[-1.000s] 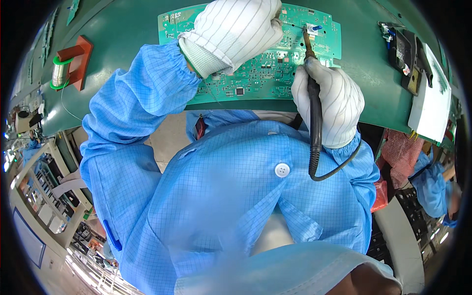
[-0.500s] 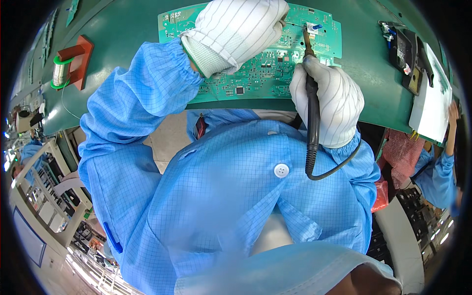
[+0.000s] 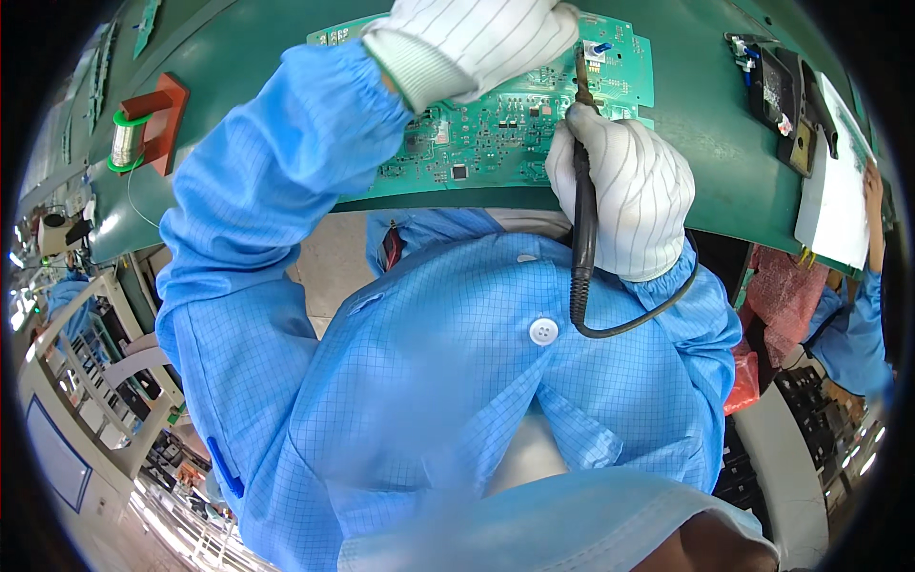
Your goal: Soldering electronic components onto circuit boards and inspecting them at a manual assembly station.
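A green circuit board (image 3: 515,148) lies on the green bench mat, several small chips and parts on it. My right hand (image 3: 634,191), in a white striped glove, is closed around a soldering iron (image 3: 584,214) with a black handle. Its tip points away from me, beside a white part with a blue shaft (image 3: 598,50) at the board's far right. My left hand (image 3: 477,43), gloved alike, reaches over the far middle of the board, fingers pinched close to the tip. A thin strand of solder wire shows at those fingers in the earlier picture; now it is hardly visible.
A solder spool (image 3: 126,143) sits on a red-brown stand (image 3: 164,124) at the left, its wire trailing toward my left sleeve. To the right are a black holder (image 3: 783,100) and a white sheet (image 3: 839,186). Another person's blue sleeve (image 3: 853,343) shows at far right.
Both hands and the iron have shifted a little left relative to my body, and the left hand also farther away. The iron's tip now sits left of the white part.
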Demonstrator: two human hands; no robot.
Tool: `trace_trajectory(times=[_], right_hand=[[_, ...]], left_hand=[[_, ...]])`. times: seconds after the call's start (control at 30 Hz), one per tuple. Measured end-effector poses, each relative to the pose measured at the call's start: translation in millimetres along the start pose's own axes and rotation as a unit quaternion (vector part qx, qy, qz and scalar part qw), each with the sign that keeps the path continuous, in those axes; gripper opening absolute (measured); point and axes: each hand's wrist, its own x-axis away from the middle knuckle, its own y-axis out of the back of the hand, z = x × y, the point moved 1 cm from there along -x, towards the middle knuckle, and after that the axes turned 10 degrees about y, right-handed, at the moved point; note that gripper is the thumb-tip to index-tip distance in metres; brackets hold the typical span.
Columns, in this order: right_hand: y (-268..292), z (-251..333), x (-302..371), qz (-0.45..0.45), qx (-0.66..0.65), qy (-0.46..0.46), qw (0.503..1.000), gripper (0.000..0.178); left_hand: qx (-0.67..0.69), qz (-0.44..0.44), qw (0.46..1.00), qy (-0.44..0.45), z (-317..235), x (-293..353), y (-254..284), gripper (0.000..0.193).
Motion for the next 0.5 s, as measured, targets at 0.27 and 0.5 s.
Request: trace_trajectory(times=[0.27, 0.5], right_hand=[[-0.6, 1.5, -1.7, -0.011, 0.005, 0.001, 1.000, 0.026], [-1.3, 1.3, -0.1, -0.012, 0.000, 0.009, 1.000, 0.026]], left_hand=[[0.052, 0.315, 0.924, 0.212, -2.3, -37.6, -14.2, 0.068], [0.086, 0.338, 0.910, 0.223, 0.9, -42.2, -16.4, 0.070]])
